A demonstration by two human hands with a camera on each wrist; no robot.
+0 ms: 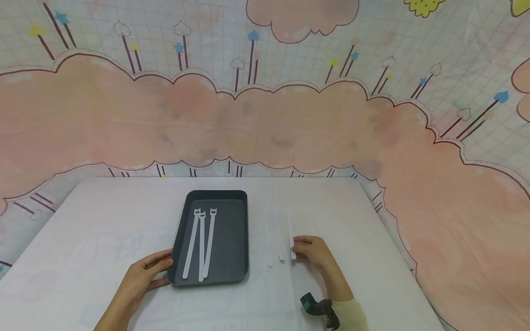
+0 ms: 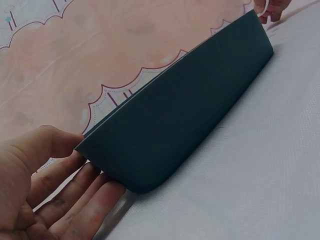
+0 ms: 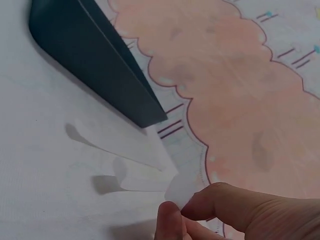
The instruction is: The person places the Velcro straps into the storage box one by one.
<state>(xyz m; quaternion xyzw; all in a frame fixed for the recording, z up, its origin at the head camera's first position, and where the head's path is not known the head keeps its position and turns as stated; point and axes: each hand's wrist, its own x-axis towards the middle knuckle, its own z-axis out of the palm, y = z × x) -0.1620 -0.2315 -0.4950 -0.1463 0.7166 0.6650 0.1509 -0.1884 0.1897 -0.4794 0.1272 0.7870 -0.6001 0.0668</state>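
Note:
A dark grey tray (image 1: 229, 243) lies on the white table, with three white straps (image 1: 210, 243) in its left half, their slotted heads pointing away. My left hand (image 1: 142, 278) holds the tray's near left corner; in the left wrist view the thumb sits at the rim and the fingers lie against the outer wall (image 2: 180, 110). Right of the tray, my right hand (image 1: 316, 253) pinches the near end of another white strap (image 1: 290, 225) between thumb and index finger. Its pinched tip (image 3: 177, 189) shows raised in the right wrist view.
Two more white straps, a left one (image 1: 268, 243) and a right one (image 1: 278, 239), lie between the tray and my right hand, faint against the white table (image 1: 124, 216). A black wrist mount (image 1: 319, 308) is on my right forearm. A patterned cloth (image 1: 265, 124) hangs behind.

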